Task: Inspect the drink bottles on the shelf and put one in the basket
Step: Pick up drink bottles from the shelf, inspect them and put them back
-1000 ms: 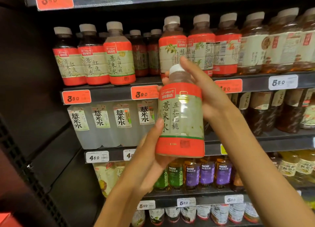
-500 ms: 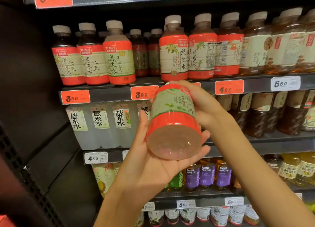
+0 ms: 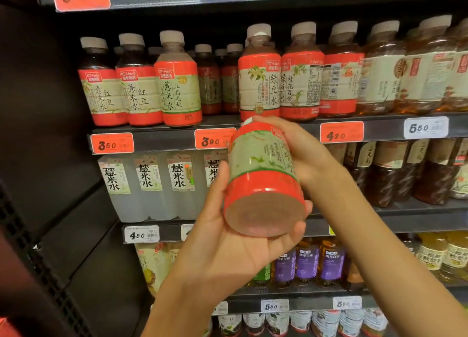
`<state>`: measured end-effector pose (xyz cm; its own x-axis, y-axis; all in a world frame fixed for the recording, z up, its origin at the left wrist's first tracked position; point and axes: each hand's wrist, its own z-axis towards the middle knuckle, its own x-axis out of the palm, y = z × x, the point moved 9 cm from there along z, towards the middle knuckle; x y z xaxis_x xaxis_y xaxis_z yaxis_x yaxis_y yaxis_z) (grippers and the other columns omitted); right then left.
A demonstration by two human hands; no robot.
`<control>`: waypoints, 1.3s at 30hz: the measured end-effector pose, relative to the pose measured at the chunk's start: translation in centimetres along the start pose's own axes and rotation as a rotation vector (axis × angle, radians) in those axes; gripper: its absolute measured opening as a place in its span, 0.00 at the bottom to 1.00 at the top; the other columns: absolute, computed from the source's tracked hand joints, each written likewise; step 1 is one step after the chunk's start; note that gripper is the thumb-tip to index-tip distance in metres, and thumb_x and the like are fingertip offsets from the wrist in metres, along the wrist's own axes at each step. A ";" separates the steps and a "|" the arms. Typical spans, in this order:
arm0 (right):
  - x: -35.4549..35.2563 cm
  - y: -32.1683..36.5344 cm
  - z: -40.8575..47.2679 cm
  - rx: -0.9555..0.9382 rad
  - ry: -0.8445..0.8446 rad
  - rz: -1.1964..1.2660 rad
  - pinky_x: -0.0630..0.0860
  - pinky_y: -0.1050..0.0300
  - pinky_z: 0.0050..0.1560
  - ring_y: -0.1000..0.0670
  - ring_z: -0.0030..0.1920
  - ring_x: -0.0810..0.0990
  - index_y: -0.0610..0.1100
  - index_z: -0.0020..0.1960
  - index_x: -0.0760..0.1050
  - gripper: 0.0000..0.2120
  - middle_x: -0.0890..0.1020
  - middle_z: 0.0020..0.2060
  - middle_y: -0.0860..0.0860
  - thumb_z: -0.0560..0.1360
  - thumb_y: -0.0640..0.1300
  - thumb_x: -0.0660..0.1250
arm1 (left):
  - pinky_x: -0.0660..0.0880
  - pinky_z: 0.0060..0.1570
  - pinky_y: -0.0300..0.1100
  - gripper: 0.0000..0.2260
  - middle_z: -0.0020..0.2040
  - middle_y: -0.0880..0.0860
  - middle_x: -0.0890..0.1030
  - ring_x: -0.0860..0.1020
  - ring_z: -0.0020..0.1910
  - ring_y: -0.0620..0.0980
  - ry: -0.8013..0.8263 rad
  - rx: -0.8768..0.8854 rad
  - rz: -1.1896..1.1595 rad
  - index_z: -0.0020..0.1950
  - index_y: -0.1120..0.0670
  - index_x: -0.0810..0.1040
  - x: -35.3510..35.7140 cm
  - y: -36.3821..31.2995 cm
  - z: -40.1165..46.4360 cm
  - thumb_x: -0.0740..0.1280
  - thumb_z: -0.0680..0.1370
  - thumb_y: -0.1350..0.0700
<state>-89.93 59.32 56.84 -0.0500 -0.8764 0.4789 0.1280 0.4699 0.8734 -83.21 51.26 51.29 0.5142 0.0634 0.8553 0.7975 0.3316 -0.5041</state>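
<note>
Head view: since a second ago I've tipped the bottle (image 3: 263, 182) base-toward-me, left hand (image 3: 228, 238) cupping it, right hand (image 3: 291, 146) gripping, probably near its cap at twelve o'clock; inspection continues.

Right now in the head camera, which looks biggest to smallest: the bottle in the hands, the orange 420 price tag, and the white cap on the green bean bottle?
1. Held bottle, though being nearest the camera enlarges it.
2. Orange 420 price tag.
3. White cap on the green bean bottle.
</note>
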 end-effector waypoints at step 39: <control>5.0 4.4 -9.2 -1.109 0.030 -0.979 0.71 0.63 0.57 0.56 0.57 0.77 0.48 0.58 0.73 0.22 0.78 0.55 0.53 0.66 0.49 0.72 | 0.73 0.53 0.27 0.41 0.61 0.39 0.77 0.76 0.61 0.39 -0.313 0.906 1.431 0.71 0.43 0.64 -2.4 -7.5 1.3 0.78 0.62 0.49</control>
<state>-80.50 56.08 62.28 -0.5429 -0.7982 -0.2611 0.7308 -0.6022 0.3213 -90.88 49.84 53.18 0.4378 0.8891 -0.1337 -0.6787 0.2292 -0.6978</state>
